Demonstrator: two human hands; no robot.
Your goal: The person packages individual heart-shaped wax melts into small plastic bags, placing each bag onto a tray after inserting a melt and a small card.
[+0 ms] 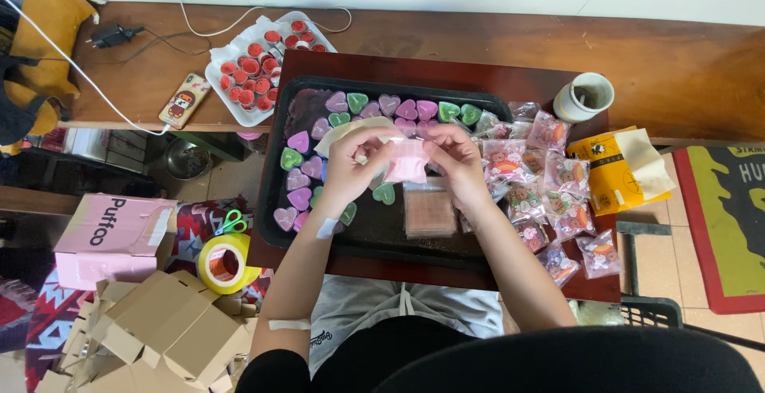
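Head view — both hands [402,162] grip pink bag [408,162] mid-tray [271,194].

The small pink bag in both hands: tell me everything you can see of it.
The small pink bag looks like thin, glossy plastic film, roughly square, pale pink. It is held up over the black tray, above the heart-shaped pieces. The left hand pinches its left edge, the right hand its top right. Whether anything is inside cannot be seen.
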